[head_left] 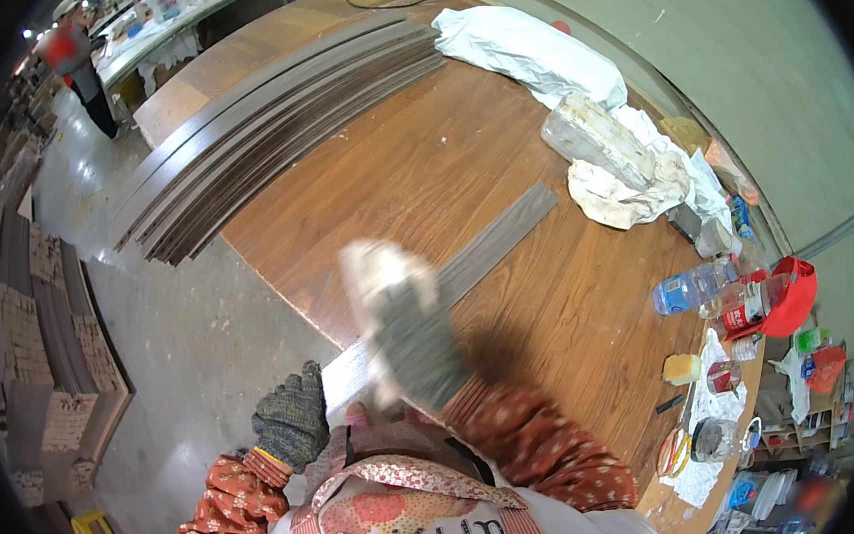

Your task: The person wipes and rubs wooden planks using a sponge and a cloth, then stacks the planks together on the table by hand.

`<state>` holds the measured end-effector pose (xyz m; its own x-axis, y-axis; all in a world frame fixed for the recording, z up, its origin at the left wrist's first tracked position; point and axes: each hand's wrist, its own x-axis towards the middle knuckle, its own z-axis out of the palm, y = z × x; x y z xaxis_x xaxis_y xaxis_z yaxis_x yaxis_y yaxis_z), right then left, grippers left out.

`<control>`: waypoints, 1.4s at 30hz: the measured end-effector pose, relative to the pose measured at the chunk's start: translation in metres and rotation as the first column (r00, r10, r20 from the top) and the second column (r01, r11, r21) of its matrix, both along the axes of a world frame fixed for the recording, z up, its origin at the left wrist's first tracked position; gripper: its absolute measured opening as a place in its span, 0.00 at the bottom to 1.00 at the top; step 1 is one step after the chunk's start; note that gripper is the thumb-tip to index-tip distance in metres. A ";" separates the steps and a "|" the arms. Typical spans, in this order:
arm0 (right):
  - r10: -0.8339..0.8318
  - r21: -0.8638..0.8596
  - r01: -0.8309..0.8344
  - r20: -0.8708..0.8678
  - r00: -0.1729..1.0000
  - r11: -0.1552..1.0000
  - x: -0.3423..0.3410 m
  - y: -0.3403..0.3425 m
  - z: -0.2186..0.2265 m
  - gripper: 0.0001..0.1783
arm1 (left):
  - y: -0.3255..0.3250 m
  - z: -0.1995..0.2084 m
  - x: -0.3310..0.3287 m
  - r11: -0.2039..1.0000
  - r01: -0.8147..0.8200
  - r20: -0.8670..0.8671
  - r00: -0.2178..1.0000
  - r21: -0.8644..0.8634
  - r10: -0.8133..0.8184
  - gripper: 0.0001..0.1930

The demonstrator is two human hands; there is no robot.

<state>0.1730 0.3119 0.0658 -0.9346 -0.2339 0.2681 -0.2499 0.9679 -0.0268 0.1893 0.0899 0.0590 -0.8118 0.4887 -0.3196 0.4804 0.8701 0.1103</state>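
Note:
A narrow grey wood-grain plank [500,239] lies slantwise on the brown wooden table [390,180], its near end reaching past the table edge toward me. My left hand [292,420], in a dark grey knit glove, is closed at that near end, with its fingertips against the plank's side. Over the plank's middle is my right hand [419,348], gloved in grey and smeared by motion. It grips a whitish cloth [379,268], also blurred, which covers part of the plank. Light shines off the plank's near stretch.
A stack of long grey-brown planks [286,127] lies at the far left of the table. White bundled cloth [531,53], a clouded plastic container [597,138], bottles [695,288] and a red cap [790,297] line the right side. More stacked boards [52,347] stand left; a person [80,68] stands far off.

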 end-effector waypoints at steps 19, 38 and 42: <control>0.345 -0.130 -0.377 -0.218 0.913 0.917 -0.009 -0.030 -0.017 0.26 | -0.017 -0.005 -0.013 0.980 0.181 -0.578 0.793 -0.079 -0.193 0.30; -0.659 -0.727 0.350 -0.184 0.729 0.590 -0.041 0.276 -0.013 0.19 | -0.018 0.007 -0.034 0.993 0.002 -0.170 0.985 0.121 0.018 0.34; -0.390 -0.420 0.302 -0.139 0.910 0.856 -0.041 0.191 -0.019 0.21 | -0.001 -0.003 -0.049 0.945 0.051 -0.113 0.994 0.324 -0.015 0.39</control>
